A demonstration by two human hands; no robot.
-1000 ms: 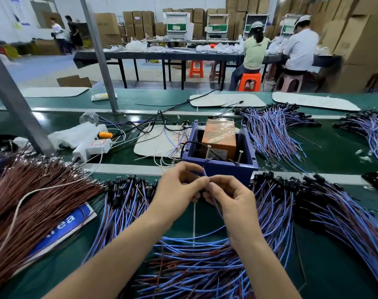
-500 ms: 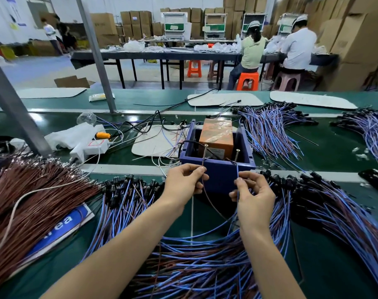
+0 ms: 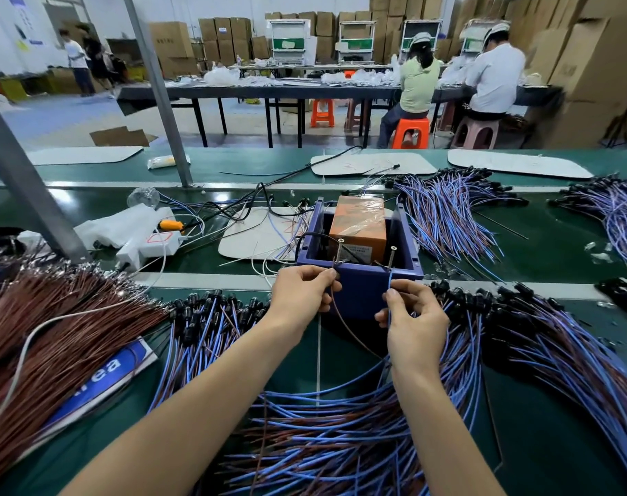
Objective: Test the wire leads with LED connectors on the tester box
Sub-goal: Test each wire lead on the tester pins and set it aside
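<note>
**Green tabletop [image 3: 555,238]: both hands at the tester box [image 3: 358,295]**

Beyond the far edge of the tabletop we see a workshop with stacked cardboard boxes [image 3: 591,66]. Two seated people [image 3: 417,77] work at a long dark table. Our tester box, a blue open-topped bin, stands at the middle of the tabletop with an orange block [image 3: 358,223] inside it. A left screw [image 3: 339,250] and a right screw [image 3: 391,257] stand upright on its near rim.

Our left hand [image 3: 301,291] is at the box's near-left corner. Its grip is pinched together on a brown lead [image 3: 344,323], thumb and forefinger closed on the wire right at the foot of the left screw. From there the brown lead curves down across the box's front wall towards the near edge. Our right hand [image 3: 412,313] sits just beside the box's near-right corner. Its grip is clamped on a blue lead [image 3: 389,281], which runs straight up from the fingers to the foot of the right screw. Whether either bare end touches its screw we cannot tell.

Around our forearms a heap of blue-and-brown leads [image 3: 322,442] spreads along the near edge. Black LED connectors [image 3: 204,306] cluster at the ends nearest the box, on both sides. Towards the left edge lies a bundle of brown wires [image 3: 36,334], partly over a blue-and-white printed sheet [image 3: 101,381]. Behind it a white power strip [image 3: 151,245] lies near a slanted grey post [image 3: 25,180]. A fan of blue leads [image 3: 444,216] lies just right of the box, reaching towards the far edge.
</note>
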